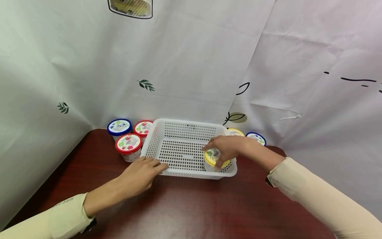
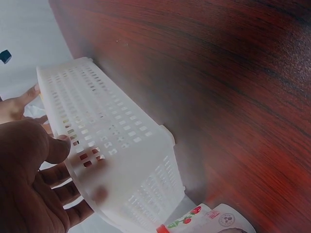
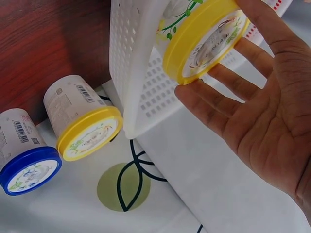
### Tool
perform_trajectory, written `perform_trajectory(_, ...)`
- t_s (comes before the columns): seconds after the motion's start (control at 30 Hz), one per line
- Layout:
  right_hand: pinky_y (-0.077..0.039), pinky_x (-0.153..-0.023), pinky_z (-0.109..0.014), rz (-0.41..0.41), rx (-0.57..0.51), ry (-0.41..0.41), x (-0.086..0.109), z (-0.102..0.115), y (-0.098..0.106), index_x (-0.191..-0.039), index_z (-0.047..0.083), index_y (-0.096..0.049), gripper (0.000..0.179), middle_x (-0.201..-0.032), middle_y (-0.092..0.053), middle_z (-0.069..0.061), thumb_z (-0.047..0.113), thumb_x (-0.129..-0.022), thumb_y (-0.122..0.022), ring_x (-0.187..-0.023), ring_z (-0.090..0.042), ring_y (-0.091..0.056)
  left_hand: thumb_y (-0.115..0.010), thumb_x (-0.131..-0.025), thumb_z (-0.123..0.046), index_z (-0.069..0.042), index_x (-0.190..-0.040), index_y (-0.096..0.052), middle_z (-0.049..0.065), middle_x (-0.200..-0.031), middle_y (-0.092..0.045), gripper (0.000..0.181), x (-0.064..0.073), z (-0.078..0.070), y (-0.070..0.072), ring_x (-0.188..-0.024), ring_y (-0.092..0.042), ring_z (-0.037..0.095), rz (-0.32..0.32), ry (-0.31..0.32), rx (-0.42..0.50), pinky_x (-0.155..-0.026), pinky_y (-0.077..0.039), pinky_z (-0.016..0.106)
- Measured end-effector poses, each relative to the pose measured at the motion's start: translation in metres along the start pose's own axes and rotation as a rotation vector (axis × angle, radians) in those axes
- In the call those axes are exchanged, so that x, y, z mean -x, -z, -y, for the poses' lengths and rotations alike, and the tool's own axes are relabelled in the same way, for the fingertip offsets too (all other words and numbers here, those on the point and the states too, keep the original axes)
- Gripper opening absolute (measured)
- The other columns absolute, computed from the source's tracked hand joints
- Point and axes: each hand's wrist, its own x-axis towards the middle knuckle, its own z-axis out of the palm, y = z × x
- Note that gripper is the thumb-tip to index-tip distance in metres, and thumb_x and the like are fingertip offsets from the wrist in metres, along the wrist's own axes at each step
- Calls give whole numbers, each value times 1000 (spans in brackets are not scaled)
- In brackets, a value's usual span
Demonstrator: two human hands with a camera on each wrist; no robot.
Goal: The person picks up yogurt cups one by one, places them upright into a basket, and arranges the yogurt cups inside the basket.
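Observation:
My left hand grips the near left corner of a white perforated plastic basket. In the left wrist view its thumb lies against the basket's outer wall, with the fingers over the rim. My right hand holds a yellow-lidded paper tub by its lid, at the right end inside the basket. The right wrist view shows fingers spread around the edge of that lid. Otherwise the basket's visible floor is bare.
Left of the basket are two red-lidded tubs and a blue-lidded tub. Beyond its right end stand another yellow-lidded tub and a blue-lidded one. A white patterned cloth hangs behind the dark red wooden table.

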Motion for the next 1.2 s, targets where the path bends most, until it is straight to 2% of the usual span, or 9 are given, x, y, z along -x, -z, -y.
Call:
perform_trajectory(0.27, -47, -129, -53, 9, -16, -31, -5, -1, -5, -167, 24, -57, 88, -169, -59, -11, 44, -90, -95, -160, -33, -53, -83, -89, -2, -16, -132, -78, 6, -115, -80, 45, 0, -1, -1, -104, -77, 29, -8, 7, -1, -95, -65, 48)
perform_trajectory(0.5, -46, -130, -54, 14, -34, -56, -9, -3, -8, -168, 27, -56, 88, -171, -57, -12, 45, -90, -95, -162, -34, -50, -82, -89, -1, -16, -130, -78, 5, -112, -79, 44, 2, -1, -2, -102, -76, 28, -33, 10, -13, -90, -64, 46)
perform_trajectory(0.7, -47, -129, -56, 25, -71, -80, -11, -3, -9, -168, 28, -55, 89, -171, -56, -13, 45, -91, -95, -161, -35, -50, -84, -88, -2, -18, -129, -77, 5, -110, -79, 44, 1, -1, -2, -100, -75, 28, -31, 7, -11, -87, -63, 46)
perform_trajectory(0.87, -51, -124, -52, 27, -65, -80, -13, -5, -10, -167, 28, -57, 87, -167, -59, -12, 45, -91, -95, -153, -31, -56, -83, -88, -1, -17, -128, -77, 4, -108, -79, 43, 1, -2, -3, -99, -75, 27, -40, 7, -23, -85, -62, 45)
perform_trajectory(1.2, -49, -126, -53, 41, -52, -50, -17, -6, -15, -168, 25, -56, 86, -169, -58, -13, 45, -92, -93, -157, -33, -54, -83, -88, -1, -18, -129, -77, 5, -110, -79, 45, 1, -1, -3, -100, -75, 27, -33, 8, -18, -86, -62, 45)
